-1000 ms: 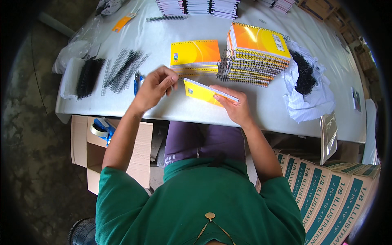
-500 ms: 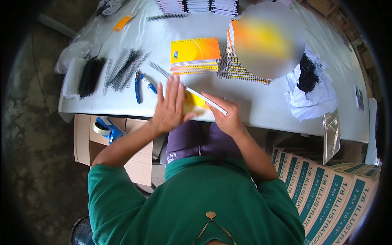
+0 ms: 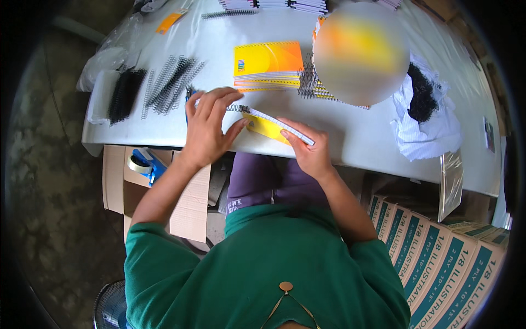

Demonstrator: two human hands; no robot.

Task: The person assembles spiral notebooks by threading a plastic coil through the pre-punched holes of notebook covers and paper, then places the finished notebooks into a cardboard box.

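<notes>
My right hand [image 3: 311, 147] grips a thin notebook [image 3: 266, 128] with a yellow cover, tilted so its white page edge faces up, thumb on the cover side. A dark spiral binding coil [image 3: 234, 108] meets the notebook's far left corner; part of the coil is hidden by my left hand. My left hand [image 3: 209, 125] hovers beside that corner, fingers curved and spread from the thumb, with the coil in the gap between them. Beyond lies a stack of yellow-and-orange notebooks [image 3: 268, 59], with punched holes along the top cover's far edge.
Loose coils [image 3: 174, 82] and a dark coil bundle [image 3: 126, 97] lie at left. Pliers [image 3: 190, 104] are partly behind my left hand. Coil-bound notebooks [image 3: 342, 102] sit at right, near crumpled white paper [image 3: 424, 131] with black scraps. A tape dispenser [image 3: 147, 164] rests on a carton [image 3: 114, 178].
My left hand has gone from flat beside the notebook's end to curved and spread, a little further left. The right hand keeps its hold. The whole view has shifted slightly.
</notes>
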